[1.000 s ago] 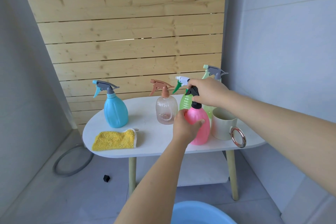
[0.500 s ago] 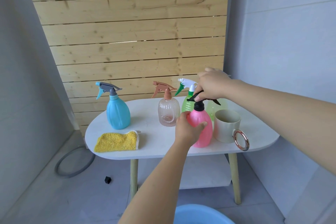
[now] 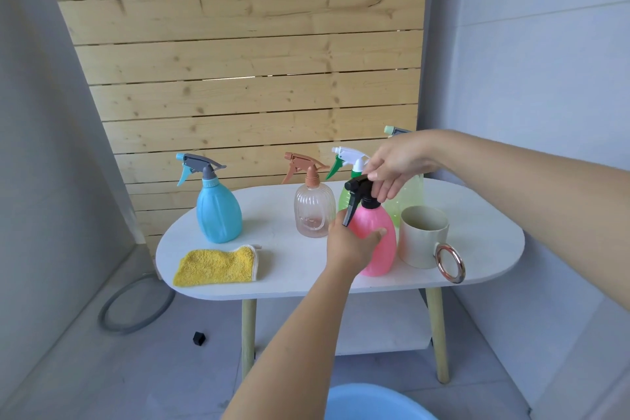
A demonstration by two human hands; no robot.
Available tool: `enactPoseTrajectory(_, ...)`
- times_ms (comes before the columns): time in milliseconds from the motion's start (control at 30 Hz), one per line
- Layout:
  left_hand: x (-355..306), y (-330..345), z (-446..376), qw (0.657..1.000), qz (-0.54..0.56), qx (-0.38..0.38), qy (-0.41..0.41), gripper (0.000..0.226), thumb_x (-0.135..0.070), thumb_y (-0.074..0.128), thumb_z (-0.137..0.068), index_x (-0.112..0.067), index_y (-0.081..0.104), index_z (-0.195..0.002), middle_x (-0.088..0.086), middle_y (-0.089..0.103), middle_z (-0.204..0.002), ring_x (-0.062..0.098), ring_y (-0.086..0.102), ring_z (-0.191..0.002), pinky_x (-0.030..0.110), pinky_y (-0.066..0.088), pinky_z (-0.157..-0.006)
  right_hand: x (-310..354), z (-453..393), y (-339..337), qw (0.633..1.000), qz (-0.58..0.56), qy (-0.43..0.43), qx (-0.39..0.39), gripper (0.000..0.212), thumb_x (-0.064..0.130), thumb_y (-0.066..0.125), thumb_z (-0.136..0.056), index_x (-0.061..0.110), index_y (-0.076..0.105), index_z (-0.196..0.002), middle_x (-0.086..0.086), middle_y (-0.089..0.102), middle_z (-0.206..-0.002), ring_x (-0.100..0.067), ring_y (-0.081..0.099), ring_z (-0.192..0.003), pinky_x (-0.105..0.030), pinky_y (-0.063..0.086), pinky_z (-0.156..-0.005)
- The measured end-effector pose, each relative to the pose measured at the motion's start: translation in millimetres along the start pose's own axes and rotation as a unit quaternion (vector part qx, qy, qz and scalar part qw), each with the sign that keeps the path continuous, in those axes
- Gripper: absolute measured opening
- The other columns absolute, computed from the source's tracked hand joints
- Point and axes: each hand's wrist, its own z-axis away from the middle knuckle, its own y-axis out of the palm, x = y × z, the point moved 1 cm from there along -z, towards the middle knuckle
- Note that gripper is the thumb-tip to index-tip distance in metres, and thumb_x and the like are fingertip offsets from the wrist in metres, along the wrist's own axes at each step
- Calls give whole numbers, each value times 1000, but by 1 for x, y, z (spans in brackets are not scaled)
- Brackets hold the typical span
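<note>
Head view: pink spray bottle (image 3: 376, 245) upright on white oval table (image 3: 289, 271), near front edge, right of centre. Left hand (image 3: 347, 244) wrapped round bottle body from near side, fingers curled against left flank, thumb laid across front. Right hand (image 3: 397, 164) set from above onto black trigger head (image 3: 358, 189); thumb and fingers bent and closed round rear of head and collar, not spread. Nozzle pointed left, trigger lever hanging down just above left hand. Head seated on bottle neck; tightness of thread not discernible.

Just right of pink spray bottle, touching or nearly so: cream mug (image 3: 421, 239), mouth up, copper-coloured ring handle (image 3: 450, 264) toward front edge. Behind pink spray bottle: green bottle (image 3: 345, 196) with white trigger, partly hidden; pale green bottle (image 3: 410, 191) behind right hand, mostly covered. Left of these: clear ribbed bottle (image 3: 313, 213) with brown trigger, close to left hand but apart. Well apart, at left end of table: blue bottle (image 3: 218, 213) with grey trigger, upright. In front of blue bottle: yellow cloth (image 3: 214, 266), flat, near front edge.

Below table: rim of blue basin (image 3: 371, 402) at bottom of frame, grey hose loop (image 3: 136, 305) on floor at left, small black object (image 3: 199, 338) near it. Backdrop: wooden slat wall (image 3: 238, 61).
</note>
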Motion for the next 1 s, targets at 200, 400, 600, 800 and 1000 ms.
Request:
enactPoseTrajectory(200, 1, 0, 0, 999, -32, -2, 10, 69, -30, 74, -80, -15, 39, -137, 2, 45, -135, 20, 47, -122, 35, 42, -100, -1, 5, 7, 979, 144, -14, -144, 25, 37, 64, -88, 16, 70, -101, -4, 58, -74, -18, 50, -61, -21, 38, -52)
enactPoseTrajectory(400, 2, 2, -2, 999, -32, -5, 10, 68, -31, 75, -79, -16, 40, -136, 2, 46, -133, 20, 47, -120, 36, 43, -99, 1, -3, 22, 970, 118, -20, -213, 40, 27, 65, -88, 5, 54, -120, -12, 66, -70, -20, 58, -55, -24, 47, -53)
enactPoseTrajectory(600, 3, 2, -4, 999, -31, -5, 7, 69, -32, 75, -80, -16, 40, -137, 2, 46, -134, 21, 48, -120, 38, 43, -100, -7, -10, 17, 978, 98, -62, -175, 32, 15, 58, -93, 9, 58, -124, -11, 66, -80, -18, 62, -62, -20, 51, -58)
enactPoseTrajectory(800, 4, 3, -5, 999, -32, -5, 10, 69, -32, 75, -79, -17, 40, -137, 2, 46, -134, 21, 47, -121, 40, 42, -101, -5, -4, 3, 948, 271, -85, -143, 32, 23, 62, -90, 23, 64, -122, 13, 47, -82, -12, 45, -90, -20, 39, -70)
enactPoseTrajectory(1000, 4, 3, -5, 1000, -30, -3, 5, 69, -32, 75, -79, -18, 40, -137, 2, 46, -135, 22, 48, -120, 39, 43, -100, 4, -11, 8, 912, 356, -49, -197, 27, 44, 61, -87, 28, 72, -106, 5, 65, -88, -18, 53, -92, -27, 37, -64)
